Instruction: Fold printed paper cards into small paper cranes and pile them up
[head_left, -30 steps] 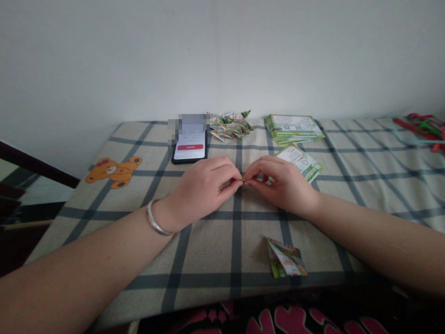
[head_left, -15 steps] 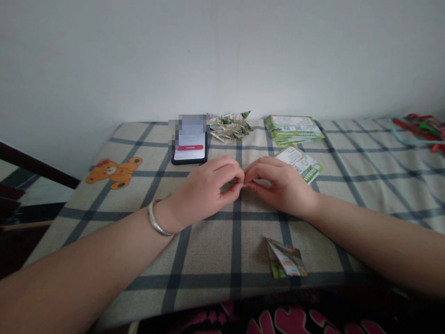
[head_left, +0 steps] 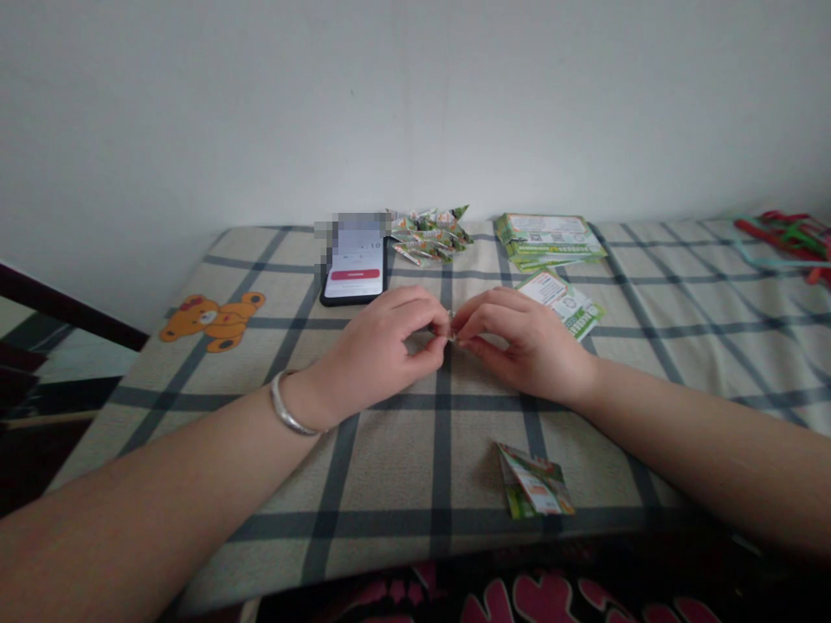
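My left hand and my right hand meet over the middle of the checked tablecloth. Both pinch a small piece of folded paper, which is mostly hidden by the fingers; only a pale, greenish bit shows between the fingertips. Closer to the table's front edge lies a folded printed card, its flaps standing up a little. Just beyond my right hand, a loose green and white card lies flat, partly covered by that hand.
Behind my hands sit a phone with a lit screen and a cluster of folded paper pieces. A stack of printed cards is at the back right. A light-blue tray holds red and green items. A bear cutout lies left.
My fingertips have drawn slightly apart, and a bit of the folded paper now shows between them. My left hand has shifted slightly left. The cards on the table have stayed put.
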### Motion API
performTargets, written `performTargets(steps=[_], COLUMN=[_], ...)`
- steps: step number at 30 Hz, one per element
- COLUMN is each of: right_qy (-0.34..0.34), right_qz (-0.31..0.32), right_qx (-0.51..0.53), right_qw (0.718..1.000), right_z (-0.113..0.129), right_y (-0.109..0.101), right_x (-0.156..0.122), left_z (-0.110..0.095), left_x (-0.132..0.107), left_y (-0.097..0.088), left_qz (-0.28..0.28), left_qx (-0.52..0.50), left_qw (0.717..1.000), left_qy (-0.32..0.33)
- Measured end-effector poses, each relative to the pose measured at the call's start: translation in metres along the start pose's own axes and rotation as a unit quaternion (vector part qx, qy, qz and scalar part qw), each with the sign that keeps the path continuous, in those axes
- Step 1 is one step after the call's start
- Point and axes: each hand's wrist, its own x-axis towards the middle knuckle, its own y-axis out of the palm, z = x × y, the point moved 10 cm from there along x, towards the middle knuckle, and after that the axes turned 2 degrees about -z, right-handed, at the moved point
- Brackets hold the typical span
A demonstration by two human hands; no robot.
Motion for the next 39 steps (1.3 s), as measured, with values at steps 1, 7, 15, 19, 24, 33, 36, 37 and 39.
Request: performTargets(steps=[1,7,15,19,24,33,36,37,39], right_qy=[0.000,0.000,0.006,-0.016,-0.006,-0.009,-0.011,-0.011,-0.009], right_qz=[0.004,0.000,-0.001,0.017,0.018,0.001,-0.006,-0.007,-0.009], right_qx=[-0.005,-0.002,-0.018,-0.035,-0.035,-0.027,-0.017,-0.012,-0.002], right_qw=[1.000,1.000,1.000,0.999,0.999,1.000,1.000,1.000,1.000], right_z=[0.000,-0.001,0.002,0.007,0.002,0.001,0.001,0.001,0.000], right_y=[0.001,0.000,0.001,0.004,0.006,0.004,0.003,0.003,0.002], right_x=[0.000,-0.001,0.001,0.001,0.000,0.001,0.001,0.001,0.001], left_z=[0.001,0.010,0.016,0.012,0.011,0.016,0.018,0.019,0.020], left_x=[0.000,-0.001,-0.002,-0.003,-0.003,-0.003,-0.003,-0.003,-0.003], left_y=[0.000,-0.001,0.001,0.003,0.003,0.002,0.001,0.001,0.002], left_qz=[-0.002,-0.006,-0.006,0.003,0.009,-0.001,-0.011,-0.013,-0.015], left_qx=[0.004,-0.015,-0.019,-0.006,-0.005,-0.027,-0.028,-0.030,-0.035], left_qw=[1.000,1.000,0.999,0.999,0.999,0.998,0.998,0.997,0.997], left_qy=[0.001,-0.023,-0.038,-0.033,-0.034,-0.054,-0.062,-0.065,-0.068])
